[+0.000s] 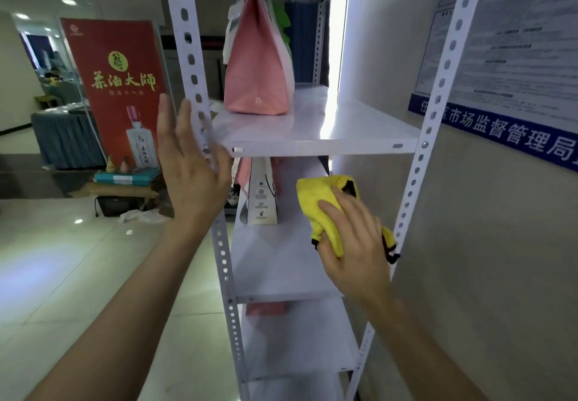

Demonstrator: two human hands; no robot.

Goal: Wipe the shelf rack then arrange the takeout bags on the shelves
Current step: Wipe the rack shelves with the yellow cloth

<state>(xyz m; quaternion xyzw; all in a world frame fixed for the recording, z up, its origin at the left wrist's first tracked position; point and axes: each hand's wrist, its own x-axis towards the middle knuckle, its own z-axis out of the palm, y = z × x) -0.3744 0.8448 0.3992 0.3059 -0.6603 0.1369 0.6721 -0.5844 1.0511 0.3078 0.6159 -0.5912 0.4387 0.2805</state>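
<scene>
I had the left hand (190,163) with fingers (165,119) straight by the rack (184,25) post while the right hand (353,244) gripped the cloth (322,194) over a shelf (281,263).

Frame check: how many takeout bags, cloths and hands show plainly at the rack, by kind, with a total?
Takeout bags: 2, the pink bag on the upper shelf and the white printed bag below; shapes behind them are too hidden to count.
Cloths: 1, the yellow cloth.
Hands: 2, left hand and right hand.
Total: 5.
</scene>
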